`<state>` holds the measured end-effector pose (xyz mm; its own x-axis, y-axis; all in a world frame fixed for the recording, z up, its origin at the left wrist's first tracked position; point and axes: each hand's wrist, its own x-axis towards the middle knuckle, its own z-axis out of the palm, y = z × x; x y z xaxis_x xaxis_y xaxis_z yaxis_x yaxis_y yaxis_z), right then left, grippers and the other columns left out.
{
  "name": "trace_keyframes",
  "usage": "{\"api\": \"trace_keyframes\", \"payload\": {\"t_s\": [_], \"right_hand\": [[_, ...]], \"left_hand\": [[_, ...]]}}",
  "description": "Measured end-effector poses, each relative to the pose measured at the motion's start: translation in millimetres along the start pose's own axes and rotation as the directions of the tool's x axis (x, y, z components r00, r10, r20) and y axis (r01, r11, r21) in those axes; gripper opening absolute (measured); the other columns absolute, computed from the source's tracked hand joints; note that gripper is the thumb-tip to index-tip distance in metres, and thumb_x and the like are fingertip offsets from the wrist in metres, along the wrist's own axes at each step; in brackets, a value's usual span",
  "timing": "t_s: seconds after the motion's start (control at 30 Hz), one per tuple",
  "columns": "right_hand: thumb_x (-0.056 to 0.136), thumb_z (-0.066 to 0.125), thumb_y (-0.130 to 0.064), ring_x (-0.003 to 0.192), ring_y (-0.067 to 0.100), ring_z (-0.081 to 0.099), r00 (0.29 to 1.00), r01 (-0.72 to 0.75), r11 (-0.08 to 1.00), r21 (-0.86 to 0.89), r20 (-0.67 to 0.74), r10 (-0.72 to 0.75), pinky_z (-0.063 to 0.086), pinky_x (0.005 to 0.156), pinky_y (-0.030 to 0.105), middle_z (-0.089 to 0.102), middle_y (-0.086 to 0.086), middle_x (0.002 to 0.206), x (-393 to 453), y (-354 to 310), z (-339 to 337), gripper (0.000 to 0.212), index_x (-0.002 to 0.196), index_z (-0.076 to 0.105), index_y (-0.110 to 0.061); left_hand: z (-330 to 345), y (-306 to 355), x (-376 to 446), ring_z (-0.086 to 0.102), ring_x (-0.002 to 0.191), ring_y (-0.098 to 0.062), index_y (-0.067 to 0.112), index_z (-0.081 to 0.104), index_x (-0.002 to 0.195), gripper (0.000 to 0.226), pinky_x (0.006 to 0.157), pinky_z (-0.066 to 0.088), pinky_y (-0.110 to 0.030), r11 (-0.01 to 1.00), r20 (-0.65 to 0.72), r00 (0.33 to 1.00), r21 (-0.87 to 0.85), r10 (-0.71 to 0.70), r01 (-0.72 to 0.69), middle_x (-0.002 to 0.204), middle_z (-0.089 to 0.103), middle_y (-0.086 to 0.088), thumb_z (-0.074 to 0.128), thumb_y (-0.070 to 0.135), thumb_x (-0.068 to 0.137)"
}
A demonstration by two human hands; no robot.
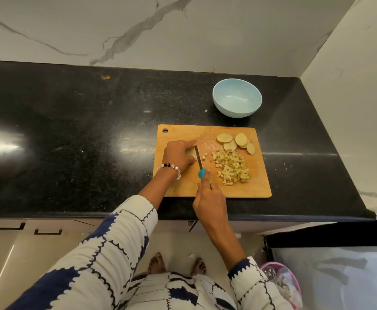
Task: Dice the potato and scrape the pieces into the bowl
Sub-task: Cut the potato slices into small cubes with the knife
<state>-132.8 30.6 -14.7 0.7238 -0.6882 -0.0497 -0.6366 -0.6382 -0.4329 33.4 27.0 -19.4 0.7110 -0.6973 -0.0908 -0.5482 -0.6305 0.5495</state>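
Observation:
On the wooden cutting board [257, 189], my left hand [177, 155] holds down a pale potato piece [191, 152], mostly hidden under its fingers. My right hand [208, 198] grips a knife by its teal handle [202, 173]; the blade [198, 158] stands across the potato piece just right of my left fingertips. A heap of diced potato [232, 167] lies to the right of the blade. Several round potato slices [235, 142] lie at the board's far right. The light blue bowl [237, 100] stands empty beyond the board.
The board lies on a black granite counter [82, 142] with a marble wall behind and a side wall at right. A tiny potato crumb [206, 110] lies left of the bowl. A pink bin [281, 285] stands on the floor at lower right.

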Motion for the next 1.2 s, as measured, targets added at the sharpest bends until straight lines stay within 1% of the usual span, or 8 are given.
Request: {"api": "trace_keyframes", "payload": {"t_s": [0.17,0.3,0.53,0.63,0.7,0.8,1.0,1.2], "right_hand": [[0.102,0.031,-0.023,0.080,0.023,0.054,0.998,-0.063,0.998,0.008,-0.003,0.063,0.037,0.062,0.029,0.055,0.019,0.114,-7,12,4,0.055,0.149,0.012,-0.004],[0.101,0.033,-0.022,0.081,0.029,0.056,0.987,-0.145,0.989,0.042,-0.059,0.147,0.041,0.064,0.036,0.055,0.020,0.110,-17,25,-3,0.053,0.149,0.016,-0.004],[0.101,0.031,-0.026,0.075,0.017,0.049,0.998,-0.029,0.998,0.052,-0.057,0.032,0.040,0.061,0.027,0.056,0.019,0.113,-5,5,2,0.053,0.148,0.018,-0.004],[0.101,0.031,-0.026,0.080,0.022,0.055,0.999,-0.047,0.998,0.041,-0.026,0.048,0.041,0.063,0.028,0.056,0.019,0.114,-5,6,5,0.054,0.149,0.016,-0.005],[0.101,0.033,-0.023,0.082,0.026,0.058,0.994,-0.100,0.994,0.050,-0.040,0.102,0.047,0.065,0.034,0.055,0.020,0.114,-8,11,2,0.054,0.149,0.016,-0.004],[0.102,0.032,-0.023,0.082,0.026,0.056,0.984,-0.159,0.986,0.056,-0.069,0.162,0.045,0.066,0.034,0.056,0.018,0.107,-12,18,-2,0.053,0.149,0.016,-0.004],[0.101,0.035,-0.023,0.092,0.026,0.057,0.996,-0.026,0.995,0.101,-0.085,0.034,0.046,0.074,0.032,0.054,0.021,0.121,-1,4,-3,0.053,0.148,0.021,-0.002],[0.102,0.030,-0.026,0.081,0.022,0.053,1.000,0.008,1.000,0.028,-0.022,-0.007,0.037,0.064,0.027,0.058,0.017,0.108,6,2,5,0.054,0.149,0.015,-0.004]], "left_hand": [[1,-2,1,0.058,0.105,-0.021,0.026,0.049,0.134,0.063,0.089,0.046,-0.029,1.000,-0.003,1.000,0.005,0.002,-0.002,0.116,0.065,-0.004,0.075,0.028,0.076],[3,-3,2,0.057,0.108,-0.022,0.027,0.050,0.132,0.062,0.091,0.047,-0.034,1.000,0.003,1.000,0.005,0.000,0.000,0.115,0.066,-0.003,0.075,0.030,0.075],[1,-3,4,0.058,0.107,-0.022,0.031,0.047,0.134,0.067,0.089,0.048,-0.033,0.999,0.017,1.000,0.050,-0.011,0.010,0.117,0.065,-0.001,0.076,0.031,0.074],[2,-4,5,0.057,0.107,-0.021,0.031,0.045,0.135,0.069,0.089,0.048,-0.033,0.999,0.018,1.000,0.048,-0.016,0.015,0.117,0.066,0.000,0.076,0.030,0.074],[1,-4,5,0.057,0.110,-0.020,0.030,0.044,0.136,0.070,0.091,0.047,-0.034,0.999,0.023,1.000,0.046,-0.007,0.006,0.119,0.065,0.002,0.076,0.028,0.074],[2,-5,5,0.057,0.110,-0.018,0.029,0.044,0.137,0.072,0.091,0.048,-0.035,0.999,0.015,1.000,0.040,0.004,-0.005,0.119,0.064,0.003,0.077,0.025,0.073],[4,-8,5,0.058,0.106,-0.019,0.026,0.042,0.138,0.074,0.090,0.049,-0.036,0.998,0.013,0.999,0.048,0.050,-0.051,0.117,0.063,0.001,0.077,0.023,0.073],[5,-10,3,0.059,0.108,-0.021,0.027,0.037,0.141,0.075,0.094,0.047,-0.033,0.996,0.008,0.996,0.007,0.087,-0.087,0.120,0.064,-0.003,0.074,0.021,0.076]]}}
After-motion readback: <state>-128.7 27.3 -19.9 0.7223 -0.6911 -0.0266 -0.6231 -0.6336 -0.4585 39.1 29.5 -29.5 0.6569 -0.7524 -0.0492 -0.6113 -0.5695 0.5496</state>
